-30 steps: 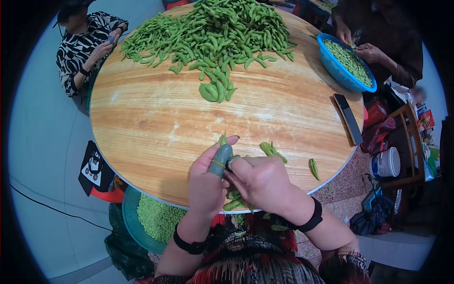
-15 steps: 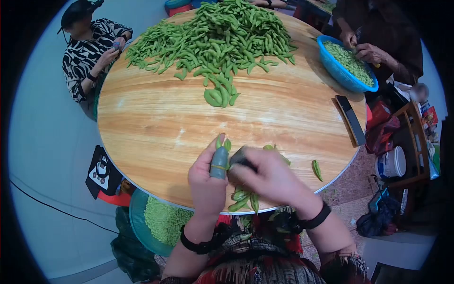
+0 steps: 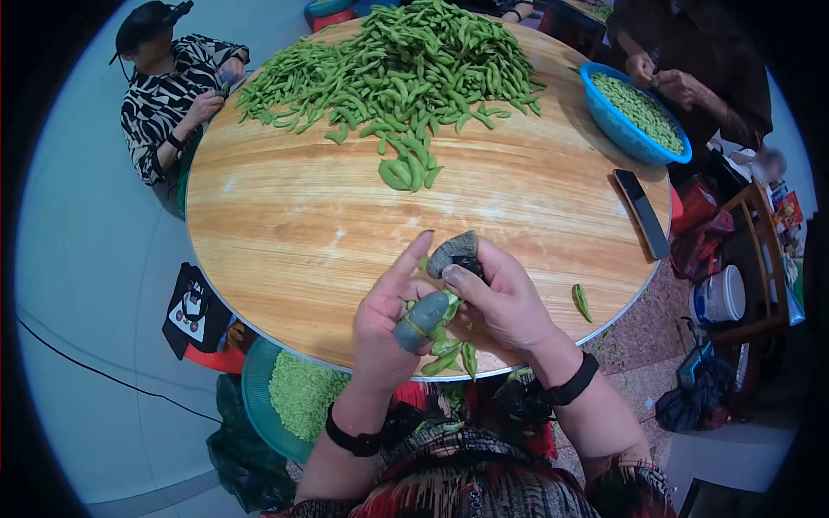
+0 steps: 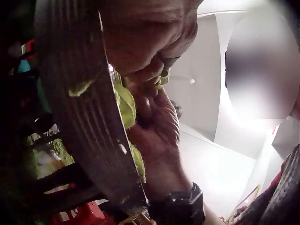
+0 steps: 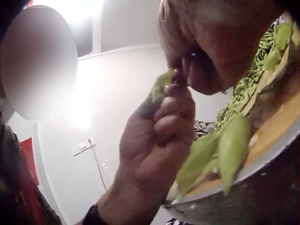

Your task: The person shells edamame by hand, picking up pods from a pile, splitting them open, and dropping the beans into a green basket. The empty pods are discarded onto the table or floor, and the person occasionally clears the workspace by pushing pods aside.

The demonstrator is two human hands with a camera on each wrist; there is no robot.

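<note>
My left hand (image 3: 384, 319) wears a grey-green thumb cover (image 3: 421, 321) tied with a yellow band. Its thumb bends over a green soybean pod (image 3: 451, 304), gripped above the near table edge. The right hand (image 3: 511, 304) meets it there, fingers curled at the pod, with a ribbed grey-black cover (image 3: 452, 252) on its index finger. In the right wrist view the pod (image 5: 163, 82) sticks out from the left fingers, and both hands' fingertips come together at it. Several split pods (image 3: 449, 356) lie just beneath the hands at the table edge.
A big heap of soybean pods (image 3: 423, 73) covers the table's (image 3: 285, 216) far side. A blue basket (image 3: 635, 142) of beans, a phone (image 3: 641, 214) and a single pod (image 3: 582, 303) are to the right. A green basket (image 3: 259, 406) of shelled beans stands below left. Two people sit opposite.
My right hand has turned, its covered index finger now pointing up and left. The left thumb has tipped down to the right over the pod. The view has shifted slightly.
</note>
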